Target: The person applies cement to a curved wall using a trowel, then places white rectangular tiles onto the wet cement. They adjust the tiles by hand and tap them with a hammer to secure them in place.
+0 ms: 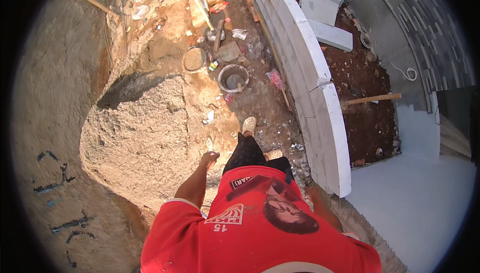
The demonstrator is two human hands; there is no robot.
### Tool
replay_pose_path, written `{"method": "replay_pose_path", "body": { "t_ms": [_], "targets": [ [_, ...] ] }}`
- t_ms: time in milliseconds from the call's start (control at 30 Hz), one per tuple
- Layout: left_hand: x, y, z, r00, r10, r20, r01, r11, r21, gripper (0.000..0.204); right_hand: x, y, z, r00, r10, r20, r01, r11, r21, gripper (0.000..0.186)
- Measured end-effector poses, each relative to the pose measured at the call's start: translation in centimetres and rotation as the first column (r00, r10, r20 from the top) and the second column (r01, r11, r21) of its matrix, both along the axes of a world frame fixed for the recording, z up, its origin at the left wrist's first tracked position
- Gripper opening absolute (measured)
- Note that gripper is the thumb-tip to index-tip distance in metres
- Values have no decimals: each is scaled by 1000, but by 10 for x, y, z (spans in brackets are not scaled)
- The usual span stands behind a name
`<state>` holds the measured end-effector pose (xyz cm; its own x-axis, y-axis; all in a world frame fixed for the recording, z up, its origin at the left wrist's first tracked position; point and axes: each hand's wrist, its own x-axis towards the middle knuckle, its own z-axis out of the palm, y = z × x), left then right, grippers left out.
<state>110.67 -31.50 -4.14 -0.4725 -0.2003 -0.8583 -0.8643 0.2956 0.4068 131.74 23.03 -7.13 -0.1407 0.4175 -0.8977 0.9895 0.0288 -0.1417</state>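
Note:
My left hand (210, 159) hangs beside my left thigh, over the edge of the grey sand heap (140, 138). Its fingers look loosely curled, with nothing visible in them. My right hand (316, 195) is low beside the pale block wall (320, 108); motion smears it and its fingers cannot be made out. Whether it touches the wall is unclear. Ahead of my feet stands a dark bucket (221, 84) with grey wet stuff and a short handle-like piece inside. A round tub (194, 59) filled with sandy material sits just beyond it, to the left.
The wall curves along my right. Behind it lie pale blocks (330, 35) and a wooden pole (371, 99) over dark soil. A long-handled tool (197, 0) stands ahead near a wooden piece (218, 34). Litter and rubble cover the ground. A rough wall (55, 123) rises at left.

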Motion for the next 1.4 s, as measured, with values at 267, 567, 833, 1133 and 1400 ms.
{"method": "replay_pose_path", "body": {
  "t_ms": [267,567,833,1133,1400],
  "targets": [
    [-19,-18,-10,977,195,86,-192,981,-37,21,-58,-6,28,957,279,-85,-281,960,-8,31],
    [-177,-50,-48,926,341,-162,-273,902,335,43,-186,-76,28,966,129,-222,-121,991,49,27],
    [-288,-108,-66,951,282,-123,-263,953,154,47,-339,-123,-50,738,667,-98,-616,726,305,45],
    [-358,-102,-247,999,21,28,-22,998,51,68,-517,-177,-280,541,841,23,-814,517,265,59],
    [-407,-65,-486,969,128,-212,-67,959,274,38,-529,-247,-386,300,953,34,-791,229,567,68]
  ]
}}
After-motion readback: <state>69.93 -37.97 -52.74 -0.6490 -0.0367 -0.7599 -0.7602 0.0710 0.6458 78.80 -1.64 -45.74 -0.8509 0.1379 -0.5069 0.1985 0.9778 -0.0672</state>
